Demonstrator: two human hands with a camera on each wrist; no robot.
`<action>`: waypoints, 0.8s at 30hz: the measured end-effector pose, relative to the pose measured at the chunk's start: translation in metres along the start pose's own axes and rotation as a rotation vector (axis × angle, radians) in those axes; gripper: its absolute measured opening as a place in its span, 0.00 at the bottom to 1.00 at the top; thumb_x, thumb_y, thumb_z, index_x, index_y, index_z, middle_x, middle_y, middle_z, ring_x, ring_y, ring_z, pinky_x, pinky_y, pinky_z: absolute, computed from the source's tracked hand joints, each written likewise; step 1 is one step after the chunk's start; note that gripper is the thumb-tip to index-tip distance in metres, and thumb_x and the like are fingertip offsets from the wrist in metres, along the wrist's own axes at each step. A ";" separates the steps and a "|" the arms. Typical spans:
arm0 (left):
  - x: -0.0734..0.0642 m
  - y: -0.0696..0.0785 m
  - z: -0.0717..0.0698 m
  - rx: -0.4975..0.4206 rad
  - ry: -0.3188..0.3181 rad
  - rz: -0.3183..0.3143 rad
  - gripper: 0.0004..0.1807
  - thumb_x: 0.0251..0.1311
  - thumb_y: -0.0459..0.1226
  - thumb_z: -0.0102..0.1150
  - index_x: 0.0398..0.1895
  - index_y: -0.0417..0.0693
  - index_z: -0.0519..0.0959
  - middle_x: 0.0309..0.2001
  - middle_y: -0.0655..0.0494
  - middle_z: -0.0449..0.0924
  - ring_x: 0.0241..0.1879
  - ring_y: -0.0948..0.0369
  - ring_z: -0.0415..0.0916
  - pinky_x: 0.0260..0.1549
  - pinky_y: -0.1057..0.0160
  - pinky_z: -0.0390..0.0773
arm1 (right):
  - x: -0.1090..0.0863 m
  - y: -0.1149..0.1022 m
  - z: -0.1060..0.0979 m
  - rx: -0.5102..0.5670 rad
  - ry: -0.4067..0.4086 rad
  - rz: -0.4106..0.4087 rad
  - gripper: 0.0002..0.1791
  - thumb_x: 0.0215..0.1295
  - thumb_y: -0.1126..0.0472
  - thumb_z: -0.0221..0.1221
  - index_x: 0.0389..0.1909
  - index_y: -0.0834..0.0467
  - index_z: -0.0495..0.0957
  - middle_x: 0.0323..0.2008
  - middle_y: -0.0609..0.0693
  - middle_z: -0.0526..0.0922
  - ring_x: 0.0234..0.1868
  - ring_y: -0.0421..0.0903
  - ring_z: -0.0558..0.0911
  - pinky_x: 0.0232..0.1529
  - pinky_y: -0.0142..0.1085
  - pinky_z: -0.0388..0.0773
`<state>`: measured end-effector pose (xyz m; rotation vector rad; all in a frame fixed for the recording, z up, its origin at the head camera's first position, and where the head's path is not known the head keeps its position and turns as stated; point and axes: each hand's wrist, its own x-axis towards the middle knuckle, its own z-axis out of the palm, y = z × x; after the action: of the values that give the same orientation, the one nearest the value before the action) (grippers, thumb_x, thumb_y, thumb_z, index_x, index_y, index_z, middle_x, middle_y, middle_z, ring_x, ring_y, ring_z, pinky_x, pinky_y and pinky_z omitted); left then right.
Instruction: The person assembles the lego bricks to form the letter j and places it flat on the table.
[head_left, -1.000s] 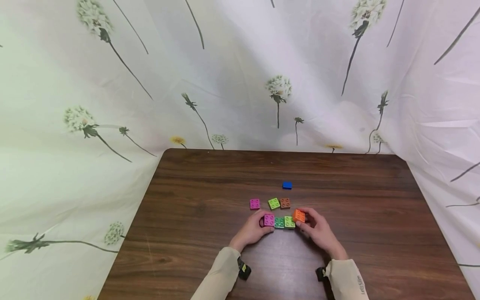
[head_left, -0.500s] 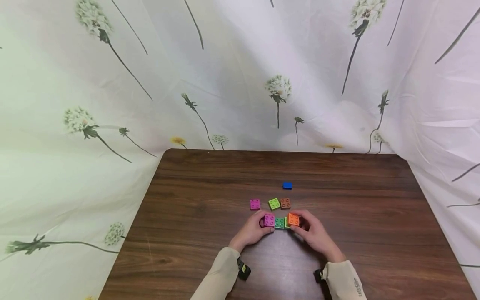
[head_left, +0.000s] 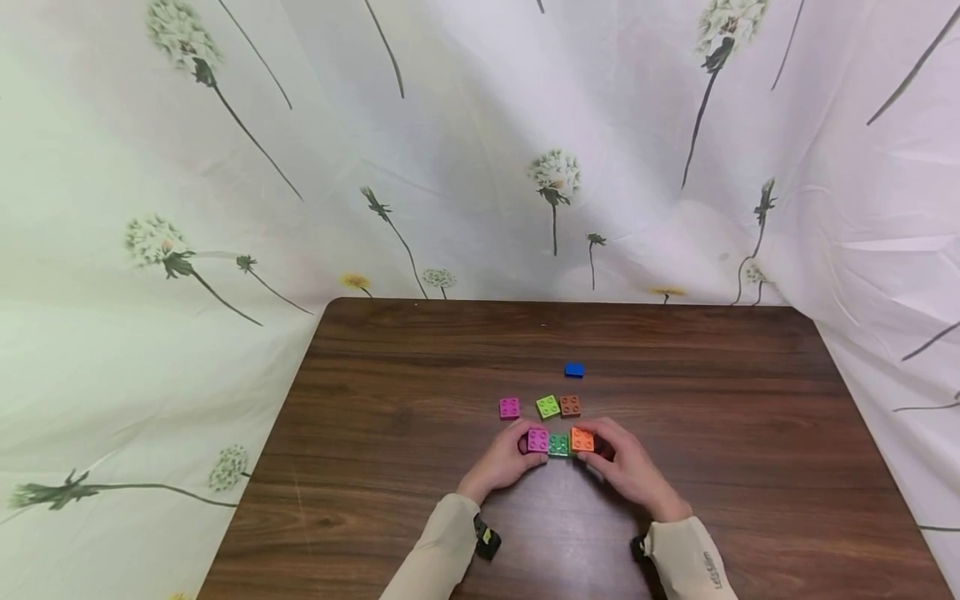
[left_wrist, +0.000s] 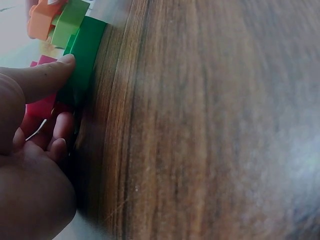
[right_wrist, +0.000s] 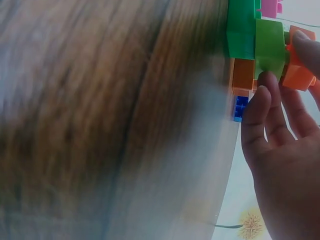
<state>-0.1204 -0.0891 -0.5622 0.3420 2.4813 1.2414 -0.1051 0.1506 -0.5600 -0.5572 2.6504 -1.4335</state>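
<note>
The orange brick now sits farther left than it did 1 second ago, when it overlapped only the right edge of the lime brick. From the head view it now hides nearly all of that lime brick, which stands on the right end of the green brick. For the stacking in hand, this looks like the lining-up stage, close to a press fit. The right wrist view shows studs in a thin gap between orange and lime, so the 2 seem not fully joined, though that corner is partly behind the fingers and hard to judge.

The right hand pinches the orange brick between thumb and fingers. The left hand has not shifted: its fingers and thumb hold the pink brick at the green brick's left end, which likely steadies the build on the table.

Behind, 4 loose bricks lie unchanged: a magenta brick, a yellow-green brick, a brown brick and a blue brick.
</note>
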 end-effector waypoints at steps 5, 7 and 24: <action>0.001 -0.001 0.000 0.006 0.004 0.012 0.19 0.56 0.39 0.67 0.52 0.52 0.77 0.47 0.57 0.77 0.45 0.63 0.72 0.45 0.63 0.71 | 0.001 -0.001 -0.002 -0.047 -0.022 0.001 0.21 0.62 0.54 0.64 0.56 0.49 0.77 0.50 0.39 0.78 0.48 0.36 0.77 0.47 0.34 0.77; 0.001 -0.001 0.000 0.003 0.005 0.018 0.20 0.56 0.39 0.67 0.52 0.51 0.77 0.47 0.57 0.77 0.46 0.62 0.72 0.45 0.62 0.71 | 0.001 -0.002 -0.002 -0.066 -0.030 0.008 0.21 0.63 0.54 0.63 0.57 0.48 0.77 0.50 0.38 0.78 0.50 0.36 0.77 0.50 0.37 0.77; 0.000 0.000 0.000 0.009 0.000 -0.004 0.20 0.56 0.39 0.67 0.53 0.52 0.76 0.48 0.57 0.77 0.47 0.62 0.72 0.48 0.60 0.72 | 0.000 -0.004 0.002 -0.122 0.002 0.004 0.21 0.62 0.55 0.64 0.57 0.48 0.77 0.51 0.39 0.78 0.52 0.37 0.77 0.52 0.42 0.77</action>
<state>-0.1204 -0.0888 -0.5625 0.3398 2.4877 1.2288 -0.1037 0.1471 -0.5575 -0.5608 2.7529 -1.2793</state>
